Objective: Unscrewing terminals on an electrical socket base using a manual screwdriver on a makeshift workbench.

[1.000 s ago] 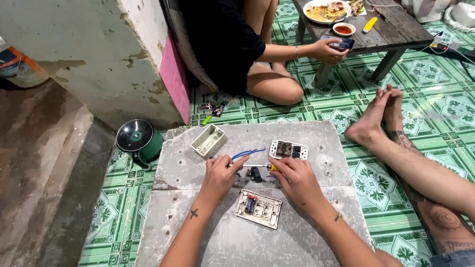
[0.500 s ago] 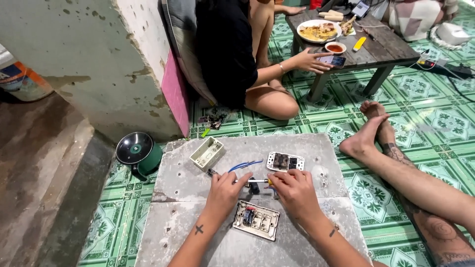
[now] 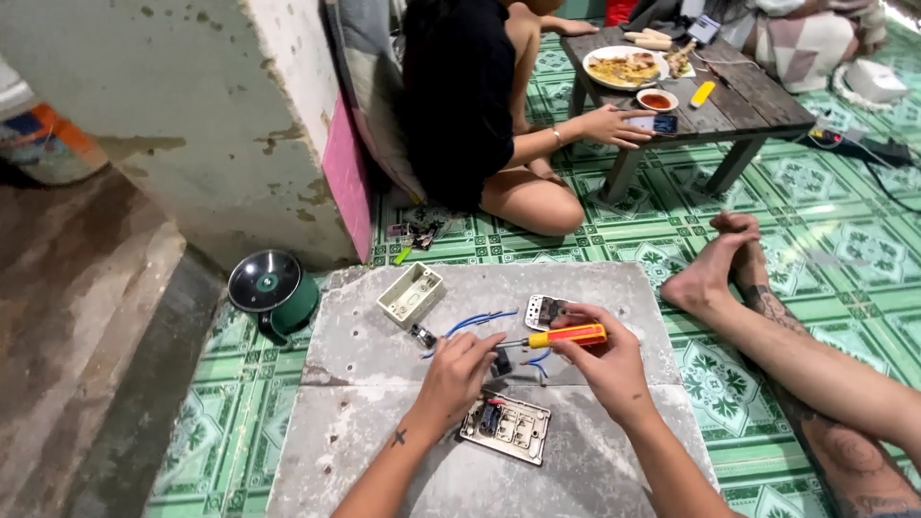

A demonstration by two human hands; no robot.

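The right hand (image 3: 604,360) grasps an orange-and-yellow plastic-handled screwdriver (image 3: 566,336) lying level, its shaft pointing left. There the left hand (image 3: 459,369) pinches a small black switch module (image 3: 501,362) (tip hidden) above the grey slab worktop (image 3: 365,355).

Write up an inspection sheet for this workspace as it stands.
Surface: grey concrete slab on green patterned floor tiles.
Job's things: orange-handled screwdriver; small black part; open switch plate.
Clutter: empty wall box, second switch module.
Hands: right hand grips the screwdriver; left hand at the black part.
Cables: blue wires.
Surroundings: green round speaker; seated person at low table.
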